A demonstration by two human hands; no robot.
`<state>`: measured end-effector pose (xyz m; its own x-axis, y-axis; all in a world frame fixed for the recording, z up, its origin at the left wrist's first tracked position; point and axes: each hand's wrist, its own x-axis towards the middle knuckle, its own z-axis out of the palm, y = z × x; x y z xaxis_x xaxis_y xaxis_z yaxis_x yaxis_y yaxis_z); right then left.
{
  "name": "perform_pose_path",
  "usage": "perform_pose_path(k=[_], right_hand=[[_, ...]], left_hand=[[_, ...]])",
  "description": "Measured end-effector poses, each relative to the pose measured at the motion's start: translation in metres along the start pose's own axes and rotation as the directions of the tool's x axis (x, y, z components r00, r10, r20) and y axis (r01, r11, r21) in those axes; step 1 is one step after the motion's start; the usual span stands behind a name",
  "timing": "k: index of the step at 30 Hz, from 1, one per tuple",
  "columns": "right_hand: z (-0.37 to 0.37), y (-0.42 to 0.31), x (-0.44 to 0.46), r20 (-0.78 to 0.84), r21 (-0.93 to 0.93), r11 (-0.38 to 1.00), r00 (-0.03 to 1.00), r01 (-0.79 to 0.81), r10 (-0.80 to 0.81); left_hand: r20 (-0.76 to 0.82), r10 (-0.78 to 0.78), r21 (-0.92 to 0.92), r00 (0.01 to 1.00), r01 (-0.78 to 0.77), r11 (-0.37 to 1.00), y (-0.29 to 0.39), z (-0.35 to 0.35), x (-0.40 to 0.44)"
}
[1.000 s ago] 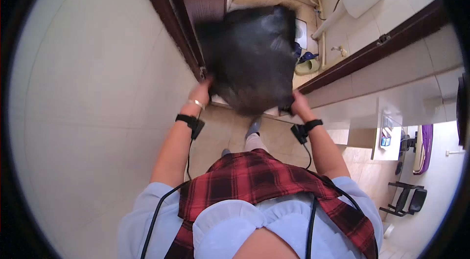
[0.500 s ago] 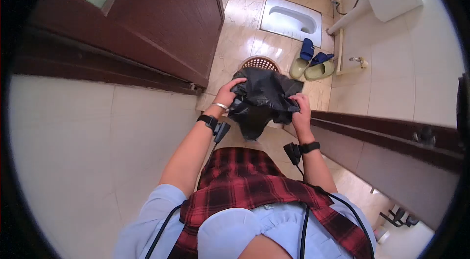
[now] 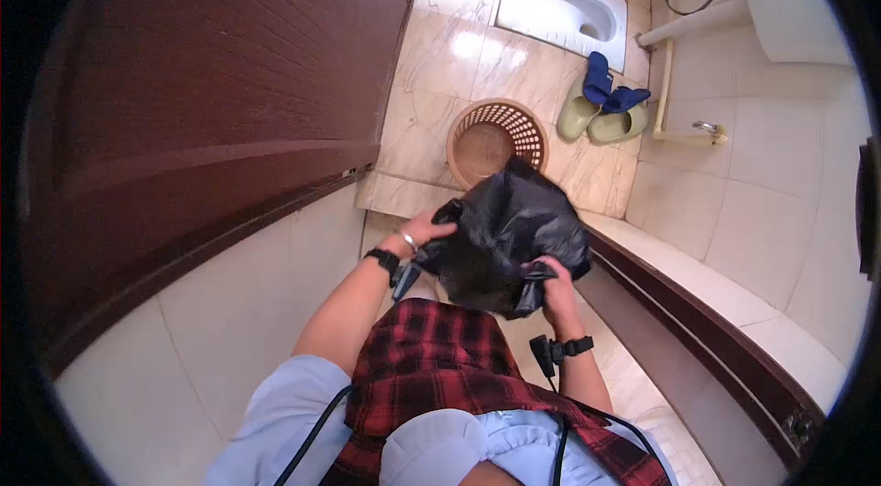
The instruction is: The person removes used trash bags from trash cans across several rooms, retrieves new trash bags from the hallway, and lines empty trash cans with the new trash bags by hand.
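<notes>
A black plastic bag (image 3: 523, 224) is spread between both hands, bunched and partly open. My left hand (image 3: 428, 231) grips its left edge, fingers closed on the plastic. On the bag's right side, my right hand (image 3: 556, 288) pinches the rim near a gathered fold. Just beyond the bag stands a brown plastic basket (image 3: 477, 148) with a perforated wall, upright on the tiled floor. The bag's far edge overlaps the basket's near right rim in view; whether they touch I cannot tell.
A squat toilet (image 3: 560, 4) is set in the floor ahead. Green slippers (image 3: 617, 125) and blue slippers (image 3: 597, 80) lie right of the basket. A dark brown door (image 3: 229, 55) stands at the left, and a tap (image 3: 708, 128) juts from the right wall.
The bag has gone from spread wide and blurred to bunched between my hands, held lower. The view has moved forward, and the basket, hidden at first, now shows almost whole.
</notes>
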<state>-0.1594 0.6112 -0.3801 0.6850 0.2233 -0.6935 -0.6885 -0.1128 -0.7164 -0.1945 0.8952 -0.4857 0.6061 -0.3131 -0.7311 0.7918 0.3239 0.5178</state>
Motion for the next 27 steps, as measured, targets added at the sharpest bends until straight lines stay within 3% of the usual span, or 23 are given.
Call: perform_pose_path(k=[1,2,3,5,7,8,9,10,11,12,13,14,15,17,18,19,21,22,23,24,25,26,27], right_hand=[[0.009,0.016,0.001,-0.004,0.056,0.990,0.991,-0.130,0.131],[0.018,0.032,0.000,0.050,0.027,0.991,0.990,-0.133,0.132],[0.023,0.049,0.007,0.244,-0.138,0.990,0.970,0.013,0.021],[0.052,0.040,0.017,0.533,-0.310,0.944,0.843,0.112,0.075],[0.070,-0.001,0.040,0.770,-0.490,0.840,0.568,0.233,0.292],[0.064,0.013,0.065,0.864,-0.264,0.960,0.421,-0.090,0.277],[0.058,0.012,0.087,0.840,-0.117,0.962,0.492,-0.247,0.229],[0.050,0.021,0.112,0.614,-0.004,0.979,0.772,-0.205,0.164],[0.037,0.060,0.145,0.121,0.055,0.986,0.981,-0.156,0.149],[0.031,0.081,0.171,-0.386,-0.056,0.997,0.922,-0.053,0.028],[0.015,0.116,0.208,-0.554,-0.137,0.985,0.833,-0.105,0.011],[0.003,0.140,0.235,-0.700,-0.206,0.964,0.714,-0.170,-0.024],[0.010,0.131,0.243,-0.699,-0.201,0.965,0.714,-0.166,-0.023],[0.039,0.102,0.246,-0.527,-0.083,0.987,0.846,-0.139,0.075],[0.054,0.100,0.251,-0.591,0.004,1.000,0.806,-0.030,0.027],[0.054,0.095,0.259,-0.589,0.007,1.000,0.808,-0.026,0.025],[0.055,0.087,0.277,-0.376,0.364,0.919,0.879,-0.150,0.292],[0.053,0.089,0.284,-0.200,0.567,0.809,0.928,-0.153,0.315],[0.046,0.092,0.283,-0.195,0.566,0.810,0.930,-0.154,0.313],[0.038,0.092,0.278,0.081,0.665,0.678,0.933,-0.313,0.351],[0.036,0.094,0.276,0.355,0.696,0.529,0.873,-0.485,0.334],[0.047,0.100,0.275,0.236,0.795,0.442,0.884,-0.415,0.404],[0.044,0.097,0.269,0.438,0.831,0.184,0.821,-0.526,0.367]], left_hand=[[0.085,-0.018,-0.062,0.996,0.023,0.998,-0.011,0.004,-0.012],[0.120,-0.008,-0.049,0.993,0.014,0.999,-0.026,0.008,-0.024],[0.152,0.003,-0.036,0.988,0.002,0.999,-0.044,0.012,-0.033],[0.187,-0.047,-0.039,0.981,0.055,0.998,-0.074,0.016,-0.044],[-0.100,0.000,0.159,0.995,0.016,0.987,-0.075,0.016,-0.058],[-0.175,-0.044,0.268,0.984,0.090,0.959,-0.080,0.010,-0.059],[-0.177,-0.051,0.270,0.983,0.099,0.958,-0.078,0.003,-0.066],[-0.173,-0.061,0.441,0.983,0.132,0.888,-0.070,-0.004,-0.077],[-0.170,-0.069,0.598,0.983,0.158,0.786,-0.067,-0.011,-0.086],[-0.198,-0.074,0.489,0.977,0.165,0.857,-0.077,-0.019,-0.093],[-0.203,-0.079,0.492,0.976,0.171,0.854,-0.094,-0.031,-0.101],[-0.254,-0.115,0.309,0.960,0.194,0.931,-0.112,-0.043,-0.107],[-0.298,-0.156,0.115,0.942,0.198,0.974,-0.124,-0.051,-0.109],[-0.379,-0.176,0.050,0.909,0.210,0.977,-0.122,-0.051,-0.118],[-0.447,-0.201,-0.020,0.871,0.215,0.976,-0.123,-0.049,-0.123],[-0.451,-0.197,-0.016,0.871,0.212,0.977,-0.137,-0.055,-0.123],[-0.498,-0.158,0.014,0.853,0.190,0.982,-0.144,-0.062,-0.119],[-0.501,-0.156,0.014,0.851,0.188,0.982,-0.140,-0.061,-0.120],[-0.476,-0.188,-0.060,0.859,0.182,0.981,-0.137,-0.056,-0.119],[-0.447,-0.218,-0.134,0.868,0.176,0.975,-0.129,-0.051,-0.119],[-0.451,-0.213,-0.136,0.867,0.170,0.976,-0.131,-0.053,-0.117],[-0.445,-0.185,-0.116,0.876,0.148,0.982,-0.133,-0.053,-0.116],[-0.439,-0.159,-0.096,0.884,0.129,0.987,-0.132,-0.053,-0.115]])
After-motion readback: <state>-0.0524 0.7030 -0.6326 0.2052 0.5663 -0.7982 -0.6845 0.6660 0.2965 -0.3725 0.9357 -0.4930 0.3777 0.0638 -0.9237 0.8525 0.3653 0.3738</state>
